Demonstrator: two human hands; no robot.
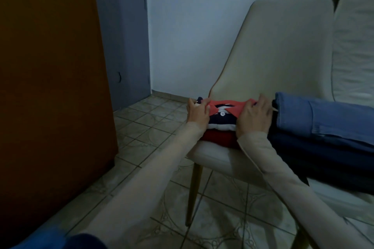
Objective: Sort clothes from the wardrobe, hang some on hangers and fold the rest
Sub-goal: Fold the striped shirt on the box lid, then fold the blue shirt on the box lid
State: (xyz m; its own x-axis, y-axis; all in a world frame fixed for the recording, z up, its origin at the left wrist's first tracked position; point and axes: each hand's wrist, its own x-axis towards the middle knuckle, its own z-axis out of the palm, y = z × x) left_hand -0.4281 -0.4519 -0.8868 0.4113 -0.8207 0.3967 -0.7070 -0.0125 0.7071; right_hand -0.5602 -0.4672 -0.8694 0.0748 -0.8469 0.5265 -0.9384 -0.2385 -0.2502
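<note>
Resting on a red garment [217, 139] on the chair [269, 54], the polo [221, 116] was gripped at both sides by the left hand [197, 114] and right hand [255, 117], fingers curled.

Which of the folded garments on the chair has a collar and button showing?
The navy-and-white striped shirt with coral collar, held between both hands atop the red garment; the blue denim pieces beside it show neither.
</note>
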